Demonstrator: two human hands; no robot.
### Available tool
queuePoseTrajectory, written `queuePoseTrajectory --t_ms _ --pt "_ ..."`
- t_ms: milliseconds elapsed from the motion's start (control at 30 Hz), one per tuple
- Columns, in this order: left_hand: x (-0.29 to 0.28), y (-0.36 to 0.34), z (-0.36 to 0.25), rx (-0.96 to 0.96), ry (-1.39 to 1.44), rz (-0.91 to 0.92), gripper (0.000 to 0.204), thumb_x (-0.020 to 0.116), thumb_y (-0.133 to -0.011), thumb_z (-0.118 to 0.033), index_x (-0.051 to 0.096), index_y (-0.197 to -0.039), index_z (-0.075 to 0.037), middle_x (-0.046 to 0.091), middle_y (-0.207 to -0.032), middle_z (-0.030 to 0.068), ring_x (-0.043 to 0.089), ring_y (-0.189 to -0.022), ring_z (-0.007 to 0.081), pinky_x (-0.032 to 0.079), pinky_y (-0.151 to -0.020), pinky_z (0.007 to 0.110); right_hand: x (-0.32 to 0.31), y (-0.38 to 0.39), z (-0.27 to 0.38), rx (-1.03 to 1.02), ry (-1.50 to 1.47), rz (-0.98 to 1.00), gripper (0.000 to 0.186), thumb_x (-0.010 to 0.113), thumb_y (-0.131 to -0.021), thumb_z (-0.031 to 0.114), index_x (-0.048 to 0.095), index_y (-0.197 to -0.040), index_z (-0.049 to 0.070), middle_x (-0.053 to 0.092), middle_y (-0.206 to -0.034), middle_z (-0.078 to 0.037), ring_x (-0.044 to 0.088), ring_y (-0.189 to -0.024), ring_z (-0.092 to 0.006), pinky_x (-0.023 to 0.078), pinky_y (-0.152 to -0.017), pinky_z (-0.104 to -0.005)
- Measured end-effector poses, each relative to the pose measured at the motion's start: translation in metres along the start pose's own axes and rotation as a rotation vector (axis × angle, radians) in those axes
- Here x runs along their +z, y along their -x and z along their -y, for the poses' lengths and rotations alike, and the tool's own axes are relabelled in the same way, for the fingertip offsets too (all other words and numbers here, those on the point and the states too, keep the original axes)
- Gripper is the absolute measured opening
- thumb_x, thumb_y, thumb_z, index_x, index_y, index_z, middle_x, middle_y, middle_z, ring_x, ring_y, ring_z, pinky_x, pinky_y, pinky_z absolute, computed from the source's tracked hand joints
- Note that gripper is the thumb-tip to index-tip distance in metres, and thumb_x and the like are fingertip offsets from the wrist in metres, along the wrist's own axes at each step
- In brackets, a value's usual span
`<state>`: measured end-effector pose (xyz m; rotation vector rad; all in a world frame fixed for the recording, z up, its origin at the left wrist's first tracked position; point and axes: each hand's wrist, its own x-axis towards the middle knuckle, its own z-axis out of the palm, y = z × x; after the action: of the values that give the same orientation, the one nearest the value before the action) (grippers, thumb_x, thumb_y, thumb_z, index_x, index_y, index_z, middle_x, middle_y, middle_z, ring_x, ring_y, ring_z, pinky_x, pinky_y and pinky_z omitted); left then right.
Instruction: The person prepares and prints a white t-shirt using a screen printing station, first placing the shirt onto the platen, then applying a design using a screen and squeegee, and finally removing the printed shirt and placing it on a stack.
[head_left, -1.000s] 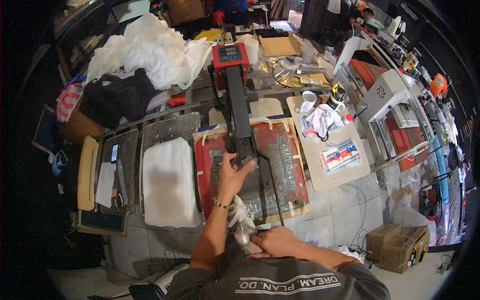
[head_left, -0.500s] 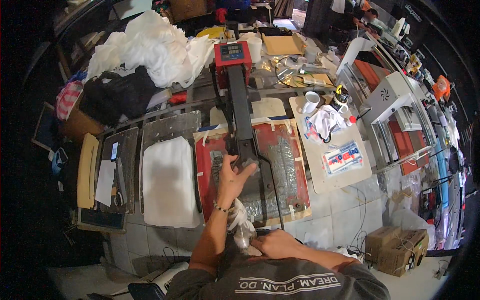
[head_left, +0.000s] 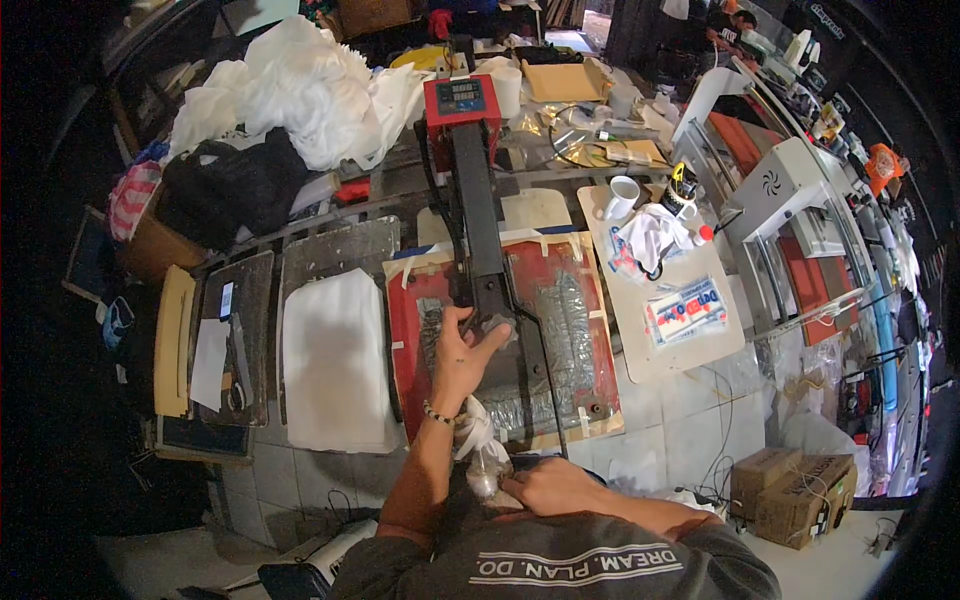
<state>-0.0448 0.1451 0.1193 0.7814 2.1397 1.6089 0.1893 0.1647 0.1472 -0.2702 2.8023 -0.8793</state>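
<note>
A press with a red control box (head_left: 462,98) and black arm (head_left: 473,200) stands over a red, taped platen (head_left: 400,320) patched with grey tape. My left hand (head_left: 462,355) has its fingers curled on the dark metal of the arm, around a small grey piece near its lower end. Below it is a handle (head_left: 480,435) wrapped in white cloth and clear plastic. My right hand (head_left: 550,488) is closed on the lower end of that handle, close to my body; its fingertips are mostly hidden.
White sheets (head_left: 335,350) lie on the board left of the press. A board (head_left: 660,365) at right bears a mug (head_left: 620,195), cloth and printed transfers. A white machine (head_left: 780,185) stands farther right. A co-worker (head_left: 735,35) is at back right. Cardboard boxes (head_left: 790,500) sit low right.
Both hands keep their grips and places on the press. The surrounding scene shifts slightly in the picture; nothing has been visibly taken hold of or let go.
</note>
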Motion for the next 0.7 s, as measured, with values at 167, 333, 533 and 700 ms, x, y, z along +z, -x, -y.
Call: queuePoseTrajectory --t_ms 167,333,533,700 --pt "0.001 0.0 0.006 0.025 0.019 -0.028 0.058 0.084 -0.083 -0.033 0.052 -0.119 0.001 0.069 -0.102 0.0138 0.065 -0.088 0.0172 0.053 -0.087 0.033 0.0 0.0 0.0 0.009 0.002 0.043 0.056 0.059 -0.094 0.057 0.064 -0.09 0.001 0.069 -0.076 -0.014 0.07 -0.065 -0.0354 0.055 -0.056 -0.0448" --pt "0.0 0.001 0.001 0.003 -0.006 -0.015 0.057 0.084 -0.083 -0.032 0.052 -0.119 0.0 0.069 -0.101 0.0131 0.065 -0.087 0.0164 0.054 -0.08 0.033 0.003 0.001 -0.001 0.012 -0.022 0.022 0.056 0.059 -0.094 0.058 0.064 -0.092 0.002 0.07 -0.077 -0.014 0.07 -0.066 -0.0362 0.055 -0.057 -0.0458" --pt "0.0 0.0 -0.006 -0.003 0.052 0.006 0.057 0.085 -0.083 -0.027 0.049 -0.117 0.001 0.069 -0.101 0.0111 0.065 -0.087 0.0145 0.054 -0.071 0.03 -0.009 0.0 0.007 0.033 0.003 0.031 0.062 0.057 -0.092 0.063 0.066 -0.094 0.002 0.069 -0.072 -0.018 0.07 -0.066 -0.0381 0.055 -0.059 -0.0482" --pt "0.001 0.002 -0.007 0.041 0.125 -0.027 0.055 0.086 -0.082 -0.026 0.05 -0.114 0.001 0.068 -0.101 0.0104 0.064 -0.084 0.0136 0.052 -0.069 0.029 -0.024 0.003 0.02 0.032 0.032 -0.01 0.068 0.056 -0.091 0.067 0.069 -0.089 0.0 0.067 -0.068 -0.021 0.07 -0.068 -0.0408 0.056 -0.062 -0.0496"
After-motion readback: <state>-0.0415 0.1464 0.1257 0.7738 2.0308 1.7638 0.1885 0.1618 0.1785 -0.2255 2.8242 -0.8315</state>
